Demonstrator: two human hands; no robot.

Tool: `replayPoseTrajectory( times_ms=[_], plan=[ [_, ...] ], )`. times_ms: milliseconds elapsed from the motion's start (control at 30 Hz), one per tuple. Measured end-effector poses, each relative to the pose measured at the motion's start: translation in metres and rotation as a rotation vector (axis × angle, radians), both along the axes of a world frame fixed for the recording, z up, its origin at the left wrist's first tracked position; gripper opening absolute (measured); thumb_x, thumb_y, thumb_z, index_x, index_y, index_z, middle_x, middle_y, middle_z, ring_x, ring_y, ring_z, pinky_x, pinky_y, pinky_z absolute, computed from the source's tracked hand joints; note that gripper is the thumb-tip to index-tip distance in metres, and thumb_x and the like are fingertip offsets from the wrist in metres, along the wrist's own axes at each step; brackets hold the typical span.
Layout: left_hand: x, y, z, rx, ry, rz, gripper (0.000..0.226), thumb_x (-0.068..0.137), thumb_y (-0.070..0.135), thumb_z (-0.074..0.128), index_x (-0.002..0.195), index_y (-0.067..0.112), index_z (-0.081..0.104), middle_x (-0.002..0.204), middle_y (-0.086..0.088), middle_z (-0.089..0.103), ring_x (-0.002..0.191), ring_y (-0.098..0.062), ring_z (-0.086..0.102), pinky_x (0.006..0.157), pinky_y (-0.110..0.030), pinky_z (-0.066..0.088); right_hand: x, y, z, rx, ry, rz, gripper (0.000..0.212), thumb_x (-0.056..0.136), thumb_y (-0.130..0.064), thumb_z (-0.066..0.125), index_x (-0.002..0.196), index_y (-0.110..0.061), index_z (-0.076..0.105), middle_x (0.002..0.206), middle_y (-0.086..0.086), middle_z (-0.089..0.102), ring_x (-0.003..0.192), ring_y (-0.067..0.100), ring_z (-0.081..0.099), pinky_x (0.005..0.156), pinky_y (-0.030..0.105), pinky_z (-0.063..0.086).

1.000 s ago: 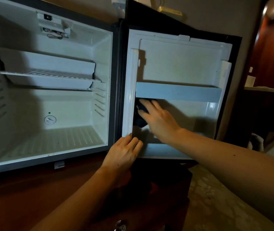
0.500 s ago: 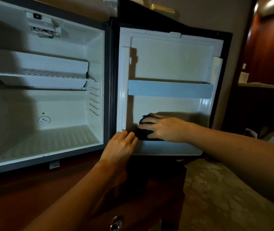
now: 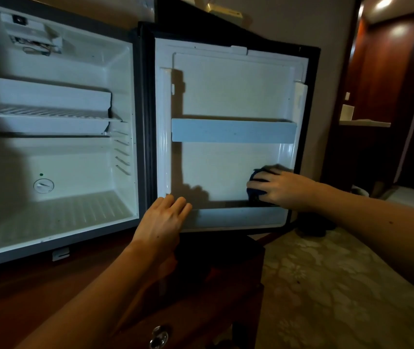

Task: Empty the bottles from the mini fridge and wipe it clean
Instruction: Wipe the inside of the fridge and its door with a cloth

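The white mini fridge (image 3: pixel 123 71) stands open on the left, with no bottles inside. Its door (image 3: pixel 226 91) swings out to the right, inner side facing me, with a pale blue rail (image 3: pixel 233 131) across it. My right hand (image 3: pixel 279 188) presses a dark blue cloth (image 3: pixel 253 178) against the door's lower right corner, just above the bottom door shelf (image 3: pixel 236 216). My left hand (image 3: pixel 162 222) lies flat on the door's lower left edge, fingers together, holding the door steady.
A wire shelf (image 3: pixel 49 113) and a thermostat dial (image 3: pixel 43 185) are inside the fridge. The fridge sits in a dark wooden cabinet (image 3: pixel 49 298) with a keyed lock (image 3: pixel 159 336). Patterned carpet (image 3: pixel 326 285) lies to the right, and a wooden doorway (image 3: pixel 387 71) stands beyond.
My right hand slid the cloth from the door's left side, under the rail, down and across to the lower right corner. My left hand stayed on the door's lower left edge.
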State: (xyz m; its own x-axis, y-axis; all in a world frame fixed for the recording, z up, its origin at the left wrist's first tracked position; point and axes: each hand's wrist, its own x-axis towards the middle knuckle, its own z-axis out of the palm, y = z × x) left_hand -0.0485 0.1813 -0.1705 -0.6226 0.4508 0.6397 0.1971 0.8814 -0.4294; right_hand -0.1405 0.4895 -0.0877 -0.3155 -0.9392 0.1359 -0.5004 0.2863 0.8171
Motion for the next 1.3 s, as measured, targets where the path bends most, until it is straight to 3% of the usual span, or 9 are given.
replayPoseTrajectory(
  times_ms=[167, 300, 467, 567, 733, 833, 967, 1167, 1300],
  plan=[
    [0.000, 0.002, -0.001, 0.014, 0.052, -0.010, 0.060, 0.038, 0.013, 0.086, 0.094, 0.009, 0.066, 0.082, -0.006, 0.058, 0.067, -0.025, 0.052, 0.058, -0.035, 0.047, 0.008, -0.001, -0.008, -0.199, -0.011, -0.100, 0.026, 0.063, -0.001, 0.078, 0.086, -0.011, 0.074, 0.123, 0.017, 0.060, 0.110, 0.041, 0.057, 0.084, 0.053, 0.053],
    [0.004, 0.004, -0.004, 0.042, 0.086, -0.004, 0.060, 0.035, 0.009, 0.086, 0.091, 0.008, 0.067, 0.081, -0.006, 0.057, 0.067, -0.025, 0.052, 0.057, -0.034, 0.046, 0.021, -0.006, -0.009, -0.578, -0.272, -0.188, 0.032, 0.078, -0.003, 0.063, 0.109, -0.013, 0.068, 0.137, 0.013, 0.044, 0.122, 0.036, 0.043, 0.094, 0.047, 0.048],
    [0.013, 0.009, -0.006, 0.123, 0.048, 0.100, 0.054, 0.046, 0.024, 0.086, 0.092, 0.010, 0.062, 0.086, -0.007, 0.055, 0.076, -0.027, 0.051, 0.063, -0.037, 0.044, 0.033, -0.008, -0.004, -1.069, -0.482, -0.105, 0.031, 0.080, 0.003, 0.055, 0.105, -0.009, 0.069, 0.120, 0.008, 0.049, 0.111, 0.027, 0.047, 0.097, 0.036, 0.041],
    [0.030, 0.031, -0.009, 0.322, 0.037, 0.071, 0.063, 0.070, 0.046, 0.074, 0.121, 0.013, 0.058, 0.108, -0.006, 0.056, 0.093, -0.026, 0.055, 0.077, -0.039, 0.047, 0.054, -0.012, 0.000, -1.346, -0.740, -0.135, 0.026, 0.085, 0.004, 0.052, 0.097, -0.013, 0.068, 0.113, 0.006, 0.051, 0.103, 0.020, 0.048, 0.088, 0.031, 0.039],
    [0.057, 0.107, -0.003, 0.886, -0.323, -0.492, 0.101, 0.072, 0.055, 0.074, 0.150, 0.033, 0.015, 0.144, 0.009, 0.029, 0.125, -0.004, 0.044, 0.101, -0.022, 0.043, 0.090, -0.026, -0.021, -1.775, -1.246, -0.122, 0.020, 0.079, 0.001, 0.047, 0.090, -0.014, 0.053, 0.090, 0.007, 0.054, 0.086, 0.025, 0.052, 0.072, 0.038, 0.043],
    [0.054, 0.142, -0.001, 1.084, -0.417, -0.671, 0.099, 0.066, 0.040, 0.084, 0.147, 0.030, 0.026, 0.137, 0.008, 0.040, 0.126, -0.002, 0.044, 0.103, -0.024, 0.044, 0.105, -0.035, -0.038, -2.001, -1.498, -0.061, 0.017, 0.082, -0.002, 0.046, 0.095, -0.011, 0.050, 0.091, 0.011, 0.056, 0.085, 0.028, 0.057, 0.067, 0.039, 0.050],
    [0.045, 0.156, -0.006, 1.093, -0.261, -0.560, 0.069, 0.067, 0.022, 0.075, 0.131, 0.024, 0.049, 0.115, 0.003, 0.053, 0.106, -0.011, 0.055, 0.090, -0.036, 0.049, 0.113, -0.035, -0.056, -2.268, -1.825, 0.050, 0.028, 0.093, -0.015, 0.047, 0.115, -0.005, 0.061, 0.105, 0.014, 0.069, 0.096, 0.028, 0.065, 0.073, 0.036, 0.054],
    [0.044, 0.164, -0.023, 1.061, -0.060, -0.327, 0.046, 0.074, 0.010, 0.070, 0.118, 0.023, 0.060, 0.113, 0.001, 0.052, 0.100, -0.018, 0.058, 0.086, -0.032, 0.050, 0.130, -0.039, -0.087, -2.254, -2.251, 0.158, 0.043, 0.094, -0.036, 0.050, 0.126, -0.009, 0.063, 0.124, 0.013, 0.066, 0.119, 0.028, 0.059, 0.105, 0.039, 0.042],
    [0.049, 0.164, -0.034, 0.898, -0.210, -0.312, 0.065, 0.071, 0.012, 0.065, 0.134, 0.020, 0.051, 0.125, -0.002, 0.053, 0.115, -0.022, 0.054, 0.099, -0.038, 0.046, 0.135, -0.037, -0.101, -2.296, -2.314, 0.300, 0.048, 0.098, -0.042, 0.044, 0.128, -0.009, 0.061, 0.128, 0.015, 0.063, 0.122, 0.028, 0.057, 0.108, 0.042, 0.038]
  ],
)
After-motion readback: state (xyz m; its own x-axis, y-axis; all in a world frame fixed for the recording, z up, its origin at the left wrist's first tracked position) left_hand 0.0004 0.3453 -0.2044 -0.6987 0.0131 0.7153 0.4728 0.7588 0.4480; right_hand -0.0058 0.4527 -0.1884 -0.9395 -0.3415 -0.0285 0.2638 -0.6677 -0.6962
